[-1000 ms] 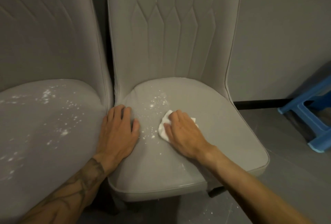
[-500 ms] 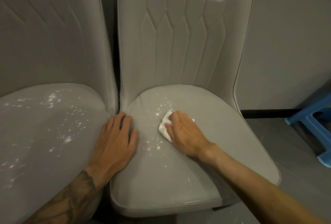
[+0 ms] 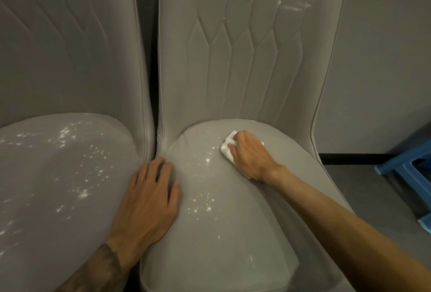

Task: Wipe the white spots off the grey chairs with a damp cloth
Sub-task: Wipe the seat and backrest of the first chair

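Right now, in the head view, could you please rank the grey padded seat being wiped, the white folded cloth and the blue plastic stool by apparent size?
1. Grey padded seat.
2. Blue plastic stool, cropped by the frame, so uncertain.
3. White folded cloth, mostly covered by the right hand.

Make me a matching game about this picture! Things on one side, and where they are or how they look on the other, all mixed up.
1 cloth
2 left hand
3 stool
4 left chair seat

A blue
B lying flat, holding nothing
C under the right hand
D dotted with white spots

Pairs: 1-C, 2-B, 3-A, 4-D
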`<state>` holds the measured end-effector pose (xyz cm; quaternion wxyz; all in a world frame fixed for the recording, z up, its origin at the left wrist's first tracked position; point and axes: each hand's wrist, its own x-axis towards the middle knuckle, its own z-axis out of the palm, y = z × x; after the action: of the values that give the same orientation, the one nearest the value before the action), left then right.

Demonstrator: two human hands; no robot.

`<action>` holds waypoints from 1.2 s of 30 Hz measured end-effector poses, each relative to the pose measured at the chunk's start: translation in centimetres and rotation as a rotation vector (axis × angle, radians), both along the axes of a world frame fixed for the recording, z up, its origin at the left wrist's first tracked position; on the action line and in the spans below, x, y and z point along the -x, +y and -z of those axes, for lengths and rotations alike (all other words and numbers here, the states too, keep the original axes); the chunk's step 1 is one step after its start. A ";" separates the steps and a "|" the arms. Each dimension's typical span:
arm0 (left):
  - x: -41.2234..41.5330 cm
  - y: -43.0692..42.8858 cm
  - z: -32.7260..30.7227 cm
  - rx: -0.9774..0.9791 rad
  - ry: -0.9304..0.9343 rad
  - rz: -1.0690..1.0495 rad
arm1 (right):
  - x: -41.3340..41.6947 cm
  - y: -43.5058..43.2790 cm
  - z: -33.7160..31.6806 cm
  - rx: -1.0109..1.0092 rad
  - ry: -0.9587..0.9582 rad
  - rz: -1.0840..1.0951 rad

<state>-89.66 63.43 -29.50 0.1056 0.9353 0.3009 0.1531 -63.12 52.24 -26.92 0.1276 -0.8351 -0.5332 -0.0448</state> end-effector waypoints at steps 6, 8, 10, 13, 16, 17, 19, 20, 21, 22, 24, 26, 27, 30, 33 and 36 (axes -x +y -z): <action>-0.2 0.0 0.3 -0.038 -0.031 -0.014 | 3.0 3.8 0.0 -0.040 -0.068 -0.106; -0.2 0.1 0.5 -0.050 -0.034 -0.018 | 4.3 2.9 0.2 -0.087 -0.026 -0.226; -0.2 0.2 0.7 -0.063 -0.035 -0.015 | 2.9 2.6 0.3 -0.023 -0.017 -0.213; -0.3 0.2 0.8 -0.092 -0.041 -0.020 | 0.0 4.6 -0.3 0.025 -0.044 -0.020; -0.4 0.1 0.7 -0.102 -0.036 -0.025 | 1.2 7.5 -0.8 0.032 -0.074 0.002; -0.3 0.2 0.7 -0.102 -0.035 -0.026 | 2.3 8.0 -0.6 -0.008 -0.039 -0.038; -0.2 0.2 0.7 -0.100 -0.037 -0.025 | 4.3 7.5 0.0 -0.074 0.012 -0.184; -0.3 0.2 0.7 -0.102 -0.037 -0.022 | 4.7 6.9 0.3 -0.070 0.015 -0.241; -0.3 0.2 0.7 -0.103 -0.036 -0.020 | 4.5 6.3 0.4 -0.047 0.024 -0.281; -0.2 0.2 0.7 -0.103 -0.036 -0.017 | 3.7 6.1 0.5 -0.041 0.040 -0.280; -0.2 0.2 0.6 -0.101 -0.034 -0.008 | 1.8 7.1 0.2 -0.014 0.068 -0.179; -0.2 0.1 0.5 -0.098 -0.030 -0.008 | 0.9 8.8 -0.2 -0.013 0.066 -0.051; -0.2 0.2 0.5 -0.097 -0.032 -0.011 | 1.4 9.4 -0.3 -0.014 0.050 -0.035; -0.2 0.1 0.4 -0.112 -0.037 -0.011 | 5.0 8.6 0.6 -0.052 0.072 -0.157; -0.1 0.0 -0.1 -0.093 -0.050 -0.024 | 7.4 5.2 1.2 -0.050 0.111 -0.366; 0.0 -0.3 -0.7 -0.053 -0.057 -0.038 | 5.6 5.9 0.5 0.000 0.123 -0.309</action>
<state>-89.70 63.16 -28.78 0.0863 0.9272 0.3112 0.1896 -68.73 58.15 -27.37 0.1655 -0.7445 -0.6462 0.0265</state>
